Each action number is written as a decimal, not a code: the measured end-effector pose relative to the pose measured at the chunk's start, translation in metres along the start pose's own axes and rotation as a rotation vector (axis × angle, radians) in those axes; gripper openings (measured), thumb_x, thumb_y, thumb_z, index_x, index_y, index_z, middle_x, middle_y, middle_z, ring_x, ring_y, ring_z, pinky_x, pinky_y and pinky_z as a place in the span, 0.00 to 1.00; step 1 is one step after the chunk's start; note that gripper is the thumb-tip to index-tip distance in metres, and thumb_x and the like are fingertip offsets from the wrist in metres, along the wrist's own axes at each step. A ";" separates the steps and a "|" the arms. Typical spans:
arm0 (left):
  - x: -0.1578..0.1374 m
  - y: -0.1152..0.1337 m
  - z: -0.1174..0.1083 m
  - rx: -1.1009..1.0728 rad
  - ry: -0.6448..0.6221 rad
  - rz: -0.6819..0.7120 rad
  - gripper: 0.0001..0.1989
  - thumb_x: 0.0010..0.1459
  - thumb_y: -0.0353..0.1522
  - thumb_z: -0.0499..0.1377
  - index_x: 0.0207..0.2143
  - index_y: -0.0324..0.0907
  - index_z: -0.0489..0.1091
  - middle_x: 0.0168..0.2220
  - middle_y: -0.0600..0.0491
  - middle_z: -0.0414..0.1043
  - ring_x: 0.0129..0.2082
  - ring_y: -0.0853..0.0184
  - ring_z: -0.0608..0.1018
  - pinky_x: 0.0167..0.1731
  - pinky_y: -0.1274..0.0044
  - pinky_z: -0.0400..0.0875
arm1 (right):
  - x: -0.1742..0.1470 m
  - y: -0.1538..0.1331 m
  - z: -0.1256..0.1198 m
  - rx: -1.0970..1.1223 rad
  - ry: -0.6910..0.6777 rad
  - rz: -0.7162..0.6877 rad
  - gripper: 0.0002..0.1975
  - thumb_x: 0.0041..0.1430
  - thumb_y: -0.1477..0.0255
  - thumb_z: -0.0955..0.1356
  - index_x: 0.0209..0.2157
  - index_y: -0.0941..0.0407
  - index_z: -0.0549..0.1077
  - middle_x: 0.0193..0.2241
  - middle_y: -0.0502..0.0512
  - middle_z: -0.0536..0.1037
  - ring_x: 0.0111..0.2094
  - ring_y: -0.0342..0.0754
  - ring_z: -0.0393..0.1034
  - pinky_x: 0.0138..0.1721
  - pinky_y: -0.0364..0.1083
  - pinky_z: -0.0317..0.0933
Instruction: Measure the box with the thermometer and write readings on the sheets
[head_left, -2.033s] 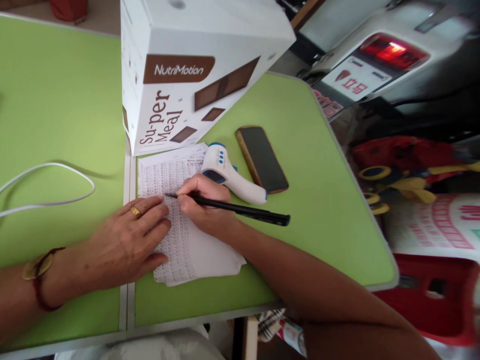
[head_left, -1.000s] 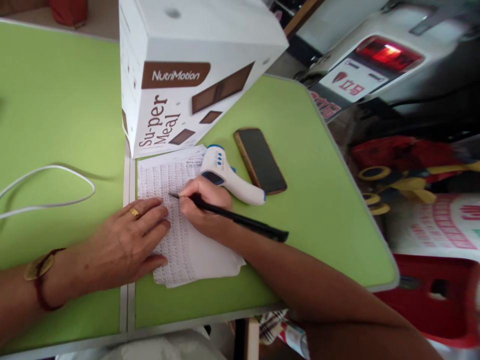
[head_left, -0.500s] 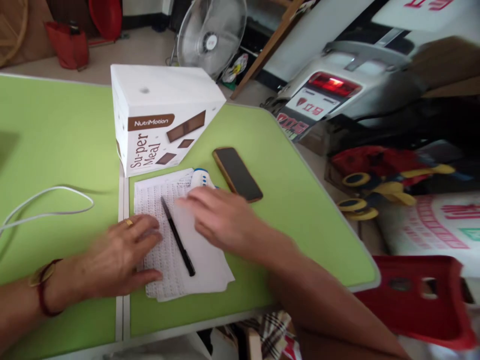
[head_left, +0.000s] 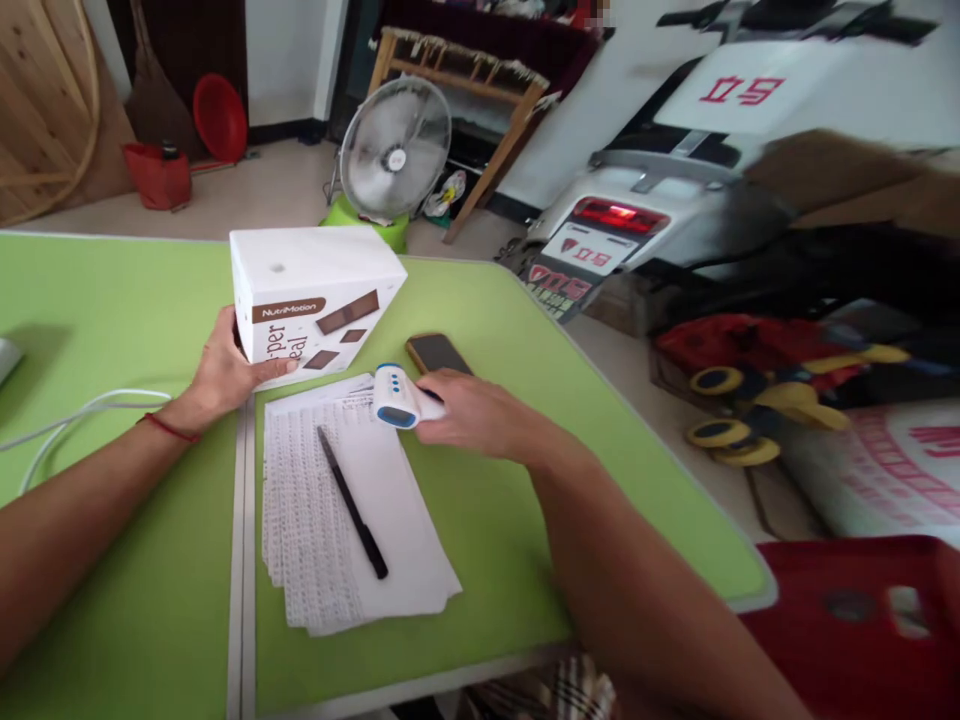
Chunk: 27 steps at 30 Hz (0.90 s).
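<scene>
My left hand [head_left: 225,370] grips the lower left corner of a white box [head_left: 319,255] printed "NutriMotion", its thumb across the front and its other fingers hidden behind the side. In my right hand [head_left: 476,412] is a white and blue infrared thermometer [head_left: 396,396], held by its handle over the top right of some paper sheets [head_left: 409,560]. The sheets are covered in small writing on the left part. A black pen [head_left: 352,505] lies slantwise on them. Just behind my right hand is a dark phone [head_left: 439,352], partly covered.
The green table [head_left: 510,540] has a seam left of the papers. A white cable [head_left: 97,405] lies at the left. Beyond the table stand a fan [head_left: 396,150] and a white scooter [head_left: 622,190]; a red plastic chair [head_left: 847,620] is at the lower right.
My left hand has moved from the papers up to the box and taken hold of it. My right hand has closed on the thermometer and turned it. The view has tilted up.
</scene>
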<state>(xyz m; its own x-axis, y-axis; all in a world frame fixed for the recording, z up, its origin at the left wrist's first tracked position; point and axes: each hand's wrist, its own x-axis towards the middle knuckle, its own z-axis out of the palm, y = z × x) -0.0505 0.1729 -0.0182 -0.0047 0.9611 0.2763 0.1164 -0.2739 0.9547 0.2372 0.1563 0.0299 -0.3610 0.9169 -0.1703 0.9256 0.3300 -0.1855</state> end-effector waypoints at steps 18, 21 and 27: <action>-0.023 0.007 0.015 -0.053 -0.126 -0.102 0.29 0.46 0.47 0.70 0.44 0.39 0.70 0.42 0.46 0.78 0.44 0.54 0.79 0.39 0.63 0.79 | -0.021 -0.087 0.051 1.473 0.388 -0.291 0.09 0.56 0.64 0.67 0.28 0.53 0.66 0.20 0.45 0.68 0.21 0.40 0.61 0.22 0.43 0.57; -0.024 0.007 0.014 -0.047 -0.138 -0.085 0.29 0.46 0.47 0.71 0.44 0.39 0.69 0.42 0.46 0.77 0.43 0.54 0.79 0.41 0.63 0.78 | -0.020 -0.085 0.053 1.450 0.386 -0.259 0.09 0.57 0.64 0.68 0.29 0.54 0.67 0.21 0.46 0.70 0.22 0.40 0.63 0.22 0.42 0.58; -0.025 0.008 0.015 -0.053 -0.132 -0.095 0.29 0.44 0.47 0.71 0.42 0.38 0.69 0.42 0.45 0.76 0.42 0.54 0.79 0.41 0.63 0.77 | -0.021 -0.085 0.056 1.441 0.349 -0.211 0.09 0.54 0.66 0.71 0.34 0.54 0.69 0.22 0.46 0.71 0.22 0.40 0.65 0.25 0.44 0.63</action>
<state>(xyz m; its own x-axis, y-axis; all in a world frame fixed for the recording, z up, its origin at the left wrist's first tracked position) -0.0346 0.1475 -0.0186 0.1173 0.9782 0.1713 0.0688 -0.1801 0.9812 0.1597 0.0966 -0.0045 -0.2329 0.9565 0.1757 -0.1176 0.1516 -0.9814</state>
